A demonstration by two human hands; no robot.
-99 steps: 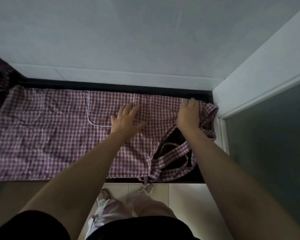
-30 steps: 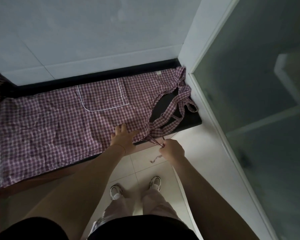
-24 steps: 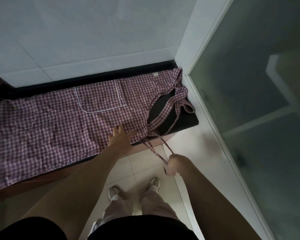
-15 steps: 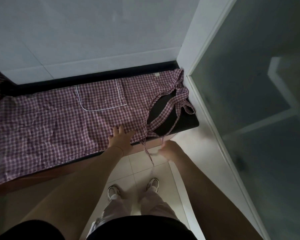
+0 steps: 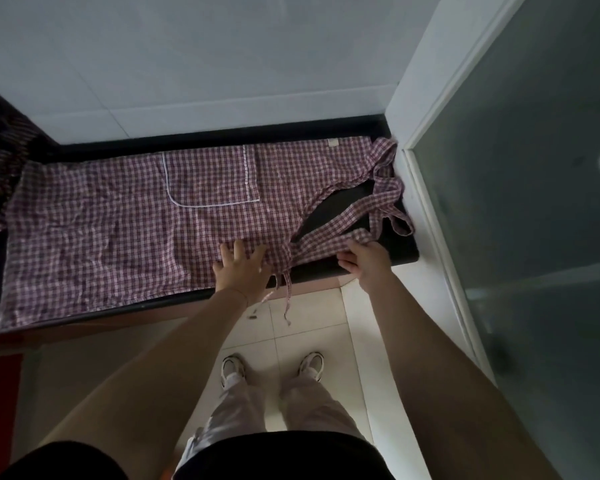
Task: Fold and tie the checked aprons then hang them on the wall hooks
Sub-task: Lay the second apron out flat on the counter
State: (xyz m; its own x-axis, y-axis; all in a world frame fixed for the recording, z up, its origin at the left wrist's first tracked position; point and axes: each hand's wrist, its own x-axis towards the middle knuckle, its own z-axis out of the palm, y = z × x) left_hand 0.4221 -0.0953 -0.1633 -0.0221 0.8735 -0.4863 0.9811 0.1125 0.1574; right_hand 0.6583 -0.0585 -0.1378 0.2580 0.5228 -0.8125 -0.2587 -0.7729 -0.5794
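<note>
The apron [image 5: 118,230] is thin, limp cloth on the bench [image 5: 400,252]. Left hand [image 5: 243,270] presses flat, fingers spread; right hand [image 5: 366,259] grips the neck strap [image 5: 329,242], likely the soundest hold.

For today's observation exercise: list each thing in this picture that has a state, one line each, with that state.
Apron: spread flat on the counter, not yet folded.
Waist ties: loose, hanging over the counter edge.
Neck strap: looped, lying on the counter.
Left hand: flat, pressing the apron.
Right hand: gripping the strap.
</note>
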